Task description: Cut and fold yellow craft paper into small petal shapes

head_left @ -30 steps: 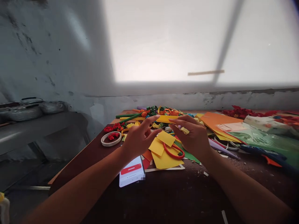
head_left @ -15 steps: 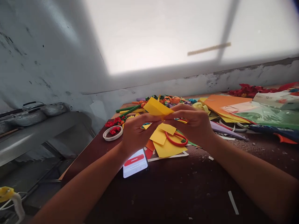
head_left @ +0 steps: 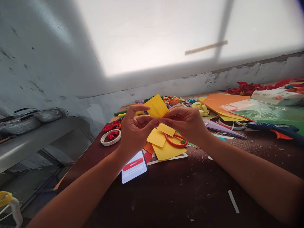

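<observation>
A creased piece of yellow paper [head_left: 156, 106] is up above the tabletop [head_left: 175, 196], pinched by both the left hand [head_left: 135, 126] and the right hand [head_left: 190, 123]. Yellow sheets [head_left: 166, 153] and a red loop [head_left: 176, 146] lie below. A phone [head_left: 135, 172] lies nearer, partly hidden; a tape roll [head_left: 109, 143] sits near the tabletop's left edge.

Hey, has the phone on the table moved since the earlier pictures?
No: against the white tape roll, the phone still lies to its right and nearer; the whole view shifted instead.
</observation>
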The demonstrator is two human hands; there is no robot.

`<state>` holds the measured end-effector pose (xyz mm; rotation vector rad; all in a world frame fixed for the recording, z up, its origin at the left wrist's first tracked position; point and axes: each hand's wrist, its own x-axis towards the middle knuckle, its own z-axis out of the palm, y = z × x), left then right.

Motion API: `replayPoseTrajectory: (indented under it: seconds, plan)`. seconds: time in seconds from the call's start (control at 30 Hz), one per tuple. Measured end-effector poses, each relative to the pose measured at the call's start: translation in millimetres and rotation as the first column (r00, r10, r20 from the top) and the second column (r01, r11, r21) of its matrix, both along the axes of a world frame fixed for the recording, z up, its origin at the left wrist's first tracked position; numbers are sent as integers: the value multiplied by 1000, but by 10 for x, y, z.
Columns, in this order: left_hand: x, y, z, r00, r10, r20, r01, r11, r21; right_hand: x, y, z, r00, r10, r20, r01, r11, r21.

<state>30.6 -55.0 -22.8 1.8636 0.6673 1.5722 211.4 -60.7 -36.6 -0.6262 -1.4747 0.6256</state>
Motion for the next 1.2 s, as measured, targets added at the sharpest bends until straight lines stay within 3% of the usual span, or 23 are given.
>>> replayPoseTrajectory:
  seconds: [0.17, 0.47, 0.87, 1.2]
  plan:
    - [-26, 50, -3, 1000, -19, -4, 18, 995, -99, -7, 4, -6, 998, 47, -47, -49, 998, -38]
    - [7, 47, -23, 997, -56, -52, 49, 991, -124, -25, 19, -14, 994, 61, -90, -72, 991, -116]
    - [23, -19, -36, 996, -3, -85, 2, 1000, -12, -7, 15, -4, 971, 181, -157, -206, 965, -162]
    - [19, -4, -75, 996, 34, -88, -31, 999, 36, 30, 27, -21, 968, 216, -129, -238, 952, -194]
